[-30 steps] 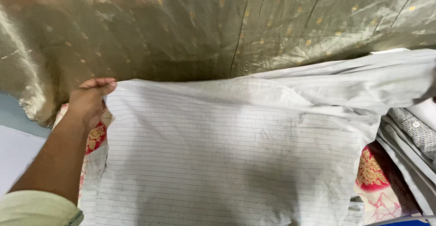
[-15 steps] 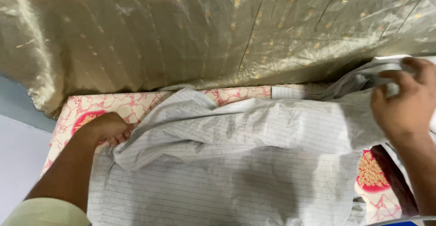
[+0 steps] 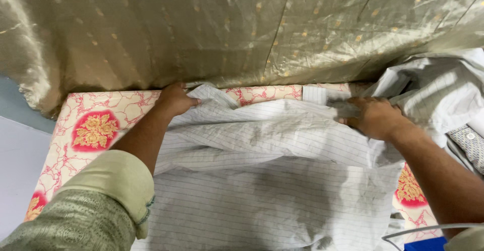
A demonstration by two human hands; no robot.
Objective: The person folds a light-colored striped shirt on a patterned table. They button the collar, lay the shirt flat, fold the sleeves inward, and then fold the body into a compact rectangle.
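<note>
Pale grey shirt with thin dark pinstripes (image 3: 262, 180) lies spread on a cream bedsheet printed with red and gold flowers (image 3: 96, 125), its top edge doubled over in a loose fold. Left hand (image 3: 176, 99) pinches the fold's far corner, fingers curled around the cloth, apparently to pin it flat. Right hand (image 3: 373, 116) presses palm-down near the shoulder, fingers closed on bunched fabric. Shiny olive-gold cloth with small gold dots (image 3: 227, 29) hangs just behind. More folded garments (image 3: 466, 140) sit at right.
</note>
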